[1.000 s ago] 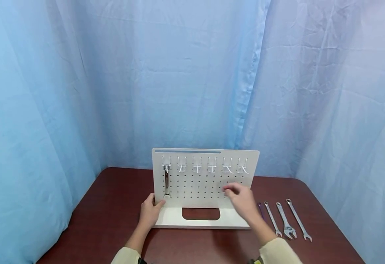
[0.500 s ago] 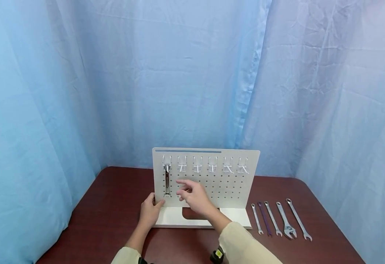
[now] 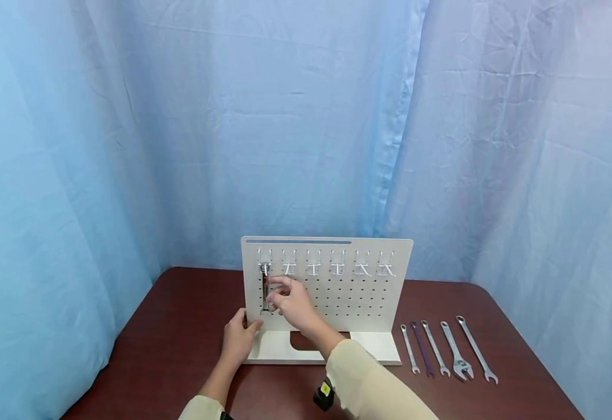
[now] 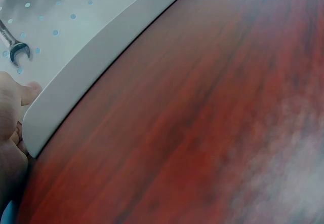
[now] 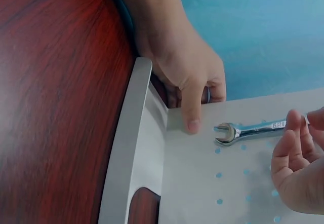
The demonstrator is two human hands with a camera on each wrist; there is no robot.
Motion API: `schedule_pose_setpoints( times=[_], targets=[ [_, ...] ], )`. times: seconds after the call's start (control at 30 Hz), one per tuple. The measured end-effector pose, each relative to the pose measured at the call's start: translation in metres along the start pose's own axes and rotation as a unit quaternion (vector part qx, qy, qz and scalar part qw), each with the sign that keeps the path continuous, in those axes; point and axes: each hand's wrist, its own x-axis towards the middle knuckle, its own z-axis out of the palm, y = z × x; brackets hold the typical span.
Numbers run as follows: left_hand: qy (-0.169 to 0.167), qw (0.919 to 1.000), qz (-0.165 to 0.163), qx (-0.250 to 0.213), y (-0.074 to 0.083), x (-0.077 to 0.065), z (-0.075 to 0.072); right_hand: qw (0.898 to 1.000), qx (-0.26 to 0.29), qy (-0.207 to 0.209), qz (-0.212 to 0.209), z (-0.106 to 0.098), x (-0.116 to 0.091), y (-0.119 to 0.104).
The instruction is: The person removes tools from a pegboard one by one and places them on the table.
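At the lower left edge of a white pegboard [image 3: 332, 318], my left hand [image 3: 238, 341] grips the panel, thumb on the front and fingers behind it. A silver combination wrench [image 5: 253, 131] hangs by its ring end from the leftmost hook [image 3: 265, 256], its open end pointing down. My right hand [image 3: 292, 303] is at this wrench, index finger and thumb apart, fingertips right at the handle and covering part of it. In the left wrist view the wrench's open end [image 4: 19, 51] shows above my left thumb [image 4: 31, 92].
Several bare white hooks [image 3: 313, 262] line the board's top. Right of it on the dark red table [image 3: 169, 350] lie a short wrench [image 3: 409, 349], a purple wrench [image 3: 422, 349], another combination wrench [image 3: 435, 347], an adjustable wrench [image 3: 458, 353] and a long wrench [image 3: 476, 349]. Blue curtains [image 3: 284, 116] surround the table.
My right hand has moved left across the board from its right side to the hanging wrench. My left hand has stayed on the board's edge.
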Motion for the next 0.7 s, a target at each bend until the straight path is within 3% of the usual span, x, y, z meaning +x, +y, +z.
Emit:
schedule_pose_setpoints(
  times=[0.27,0.5,0.7],
  targets=[
    [0.003,0.9999,0.014,-0.004,-0.002,-0.002,0.001,1.0,-0.022,-0.014,0.013,0.012,-0.001,0.0],
    [0.004,0.9997,0.017,0.015,0.0,0.001,0.0,0.998,-0.062,0.023,-0.022,0.018,-0.007,-0.002],
    [-0.001,1.0,0.004,0.009,0.001,0.002,0.0,1.0,-0.023,0.014,0.0,0.018,-0.02,0.0]
  ],
)
